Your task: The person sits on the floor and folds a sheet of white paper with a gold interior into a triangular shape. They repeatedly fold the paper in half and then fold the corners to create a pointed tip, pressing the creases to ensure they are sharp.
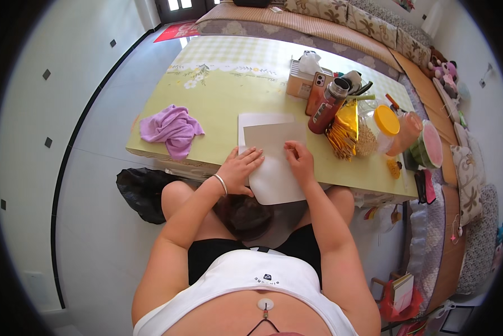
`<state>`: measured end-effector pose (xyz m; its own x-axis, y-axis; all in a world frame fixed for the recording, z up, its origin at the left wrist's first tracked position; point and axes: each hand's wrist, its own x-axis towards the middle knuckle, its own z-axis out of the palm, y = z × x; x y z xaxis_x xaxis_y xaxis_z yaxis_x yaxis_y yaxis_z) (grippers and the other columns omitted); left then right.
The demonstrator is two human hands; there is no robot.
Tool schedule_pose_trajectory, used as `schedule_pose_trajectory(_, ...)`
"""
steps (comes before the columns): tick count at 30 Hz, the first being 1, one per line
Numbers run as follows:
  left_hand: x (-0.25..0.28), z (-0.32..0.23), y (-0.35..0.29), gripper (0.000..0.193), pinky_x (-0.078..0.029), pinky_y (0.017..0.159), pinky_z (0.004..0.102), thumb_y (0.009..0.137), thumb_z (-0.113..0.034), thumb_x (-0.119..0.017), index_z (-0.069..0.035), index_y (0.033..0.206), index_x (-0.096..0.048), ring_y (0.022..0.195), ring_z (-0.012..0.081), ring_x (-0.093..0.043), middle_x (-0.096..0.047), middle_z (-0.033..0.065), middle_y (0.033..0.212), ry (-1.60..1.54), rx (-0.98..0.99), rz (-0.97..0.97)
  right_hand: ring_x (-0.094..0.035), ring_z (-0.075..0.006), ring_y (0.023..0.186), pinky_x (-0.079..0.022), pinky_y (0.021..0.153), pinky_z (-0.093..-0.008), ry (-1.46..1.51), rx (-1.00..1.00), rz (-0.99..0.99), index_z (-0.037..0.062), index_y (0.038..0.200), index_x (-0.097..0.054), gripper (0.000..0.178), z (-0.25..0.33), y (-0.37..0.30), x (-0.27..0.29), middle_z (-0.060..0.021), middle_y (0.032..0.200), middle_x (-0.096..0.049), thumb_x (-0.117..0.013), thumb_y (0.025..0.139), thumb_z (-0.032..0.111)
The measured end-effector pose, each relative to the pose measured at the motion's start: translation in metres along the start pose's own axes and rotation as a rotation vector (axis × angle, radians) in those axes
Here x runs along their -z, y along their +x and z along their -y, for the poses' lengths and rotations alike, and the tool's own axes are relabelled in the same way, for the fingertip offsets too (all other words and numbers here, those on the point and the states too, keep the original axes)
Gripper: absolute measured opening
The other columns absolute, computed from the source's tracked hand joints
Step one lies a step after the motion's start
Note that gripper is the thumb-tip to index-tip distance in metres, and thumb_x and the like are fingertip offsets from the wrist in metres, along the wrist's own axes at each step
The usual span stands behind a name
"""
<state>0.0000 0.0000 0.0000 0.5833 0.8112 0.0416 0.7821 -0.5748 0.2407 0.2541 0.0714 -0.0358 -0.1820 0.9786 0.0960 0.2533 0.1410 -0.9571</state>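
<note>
A sheet of paper [274, 182], grey-white and partly hanging over the table's near edge, lies in front of me. Under its far left part shows another white sheet [250, 119]. My left hand [241, 168] rests with fingers outstretched on the left edge of the upper sheet, pressing it flat; a bracelet circles that wrist. On the right side of the paper, my right hand [300, 161] is closed, thumb and fingers curled together. Whatever those fingers hold, if anything, is too small to make out.
A purple cloth [172, 130] lies crumpled on the table [218, 101] at left. At right stand a tissue box [299, 84], a phone [317, 89], a dark red flask [328, 106], gold packets [344, 131], a yellow-lidded jar [377, 126] and a cut watermelon [428, 145]. A black bag [142, 193] sits below.
</note>
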Motion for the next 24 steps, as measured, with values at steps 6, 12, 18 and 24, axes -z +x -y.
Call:
schedule_pose_trajectory(6,0.0,0.027,-0.004,0.116,-0.017,0.121,0.0606,0.058,-0.048,-0.088,-0.011,0.154,-0.036,0.153,0.0282,-0.023,-0.028,0.0068,0.164,0.019,-0.013,-0.039,-0.047,-0.0334,0.137,-0.03,0.116,-0.0485,-0.535,0.435,0.1,0.0091,0.122,-0.067,0.034,0.014,-0.007,0.017,-0.009,0.138,-0.062,-0.069,0.088,0.013)
schedule_pose_trajectory(12,-0.003,0.033,-0.003,0.116,-0.016,0.12,0.0602,0.057,-0.047,-0.088,-0.011,0.154,-0.035,0.153,0.0297,-0.023,-0.03,0.0072,0.163,0.026,-0.011,-0.066,-0.032,-0.0335,0.149,-0.018,0.121,-0.0551,-0.739,0.39,0.393,0.0103,0.146,-0.049,0.061,0.012,-0.01,0.036,-0.0116,0.157,-0.043,-0.066,0.093,0.036)
schedule_pose_trajectory(18,-0.014,0.021,0.004,0.088,-0.012,0.121,0.0601,0.064,-0.027,-0.073,-0.009,0.147,-0.046,0.149,0.0345,-0.031,-0.043,0.0177,0.153,-0.016,-0.084,-0.252,-0.032,-0.0321,0.149,-0.02,0.121,-0.0525,-0.808,0.413,0.322,0.0108,0.145,-0.051,0.061,0.007,-0.016,0.03,-0.0112,0.156,-0.043,-0.064,0.093,0.041)
schedule_pose_trajectory(24,-0.016,0.017,0.001,0.065,-0.029,0.119,0.0521,0.07,-0.021,-0.073,-0.004,0.132,-0.06,0.139,0.037,-0.046,-0.052,0.0219,0.144,-0.208,-0.199,-0.266,-0.034,-0.0307,0.148,-0.023,0.121,-0.0502,-0.827,0.394,0.298,0.0111,0.143,-0.053,0.06,0.01,-0.022,0.024,-0.009,0.156,-0.044,-0.064,0.093,0.041)
